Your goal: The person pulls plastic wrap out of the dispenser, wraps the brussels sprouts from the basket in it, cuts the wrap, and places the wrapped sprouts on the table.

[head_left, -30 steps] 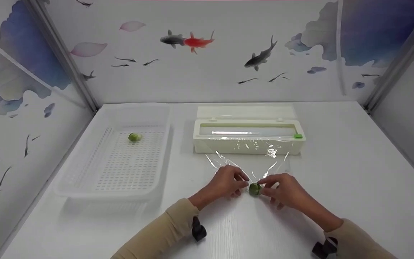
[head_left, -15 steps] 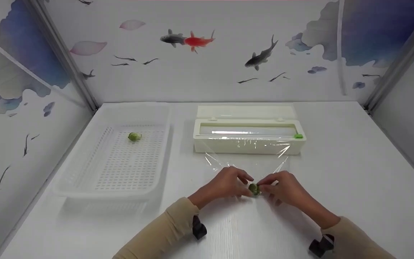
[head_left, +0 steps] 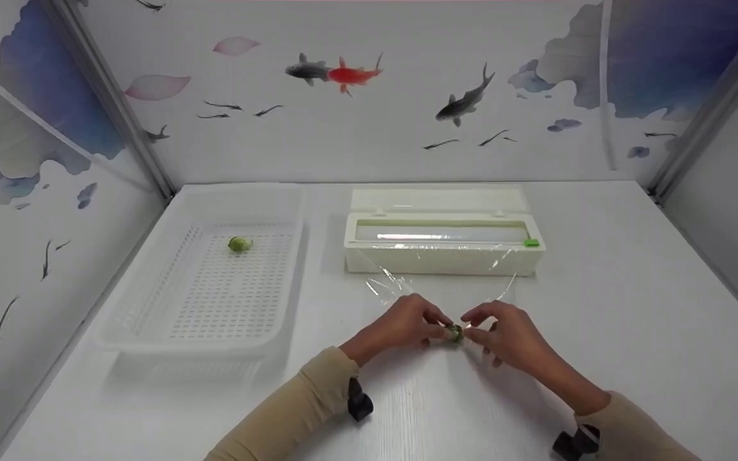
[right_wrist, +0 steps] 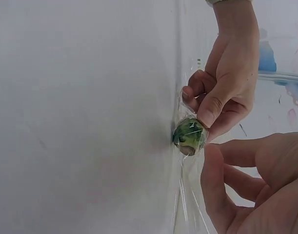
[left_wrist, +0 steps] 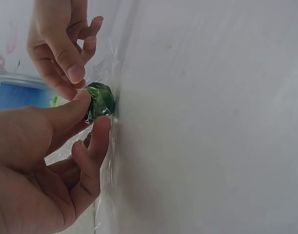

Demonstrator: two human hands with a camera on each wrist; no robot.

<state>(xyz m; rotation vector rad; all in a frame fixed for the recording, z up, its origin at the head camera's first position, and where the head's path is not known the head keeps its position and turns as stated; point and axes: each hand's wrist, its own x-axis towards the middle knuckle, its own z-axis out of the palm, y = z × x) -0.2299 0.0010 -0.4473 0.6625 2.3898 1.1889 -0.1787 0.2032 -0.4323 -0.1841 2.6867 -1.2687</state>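
Note:
A small green Brussels sprout (head_left: 457,333), covered in crinkled clear cling film (left_wrist: 104,161), sits low over the white table between both hands. My left hand (head_left: 409,323) holds the wrapped sprout, thumb on its near side and fingers round it, as the left wrist view shows. In the right wrist view the sprout's pale cut end (right_wrist: 188,150) shows through the film. Thumb and index finger of my right hand (head_left: 503,333) are slightly parted right beside the sprout. From there the film stretches back to an uncapped cream cling film dispenser (head_left: 442,261).
At the left stands a white perforated plastic basket (head_left: 289,301) with another Brussels sprout (head_left: 239,244) in it. The dispenser's lid (head_left: 439,200) is raised at the back, and a green slider (head_left: 531,242) sits at its right end. Printed panels enclose the table.
The film has been folded closer round the sprout, and my left fingers have closed in on it. My right fingertips came to the sprout, then parted slightly. Basket and dispenser stayed put.

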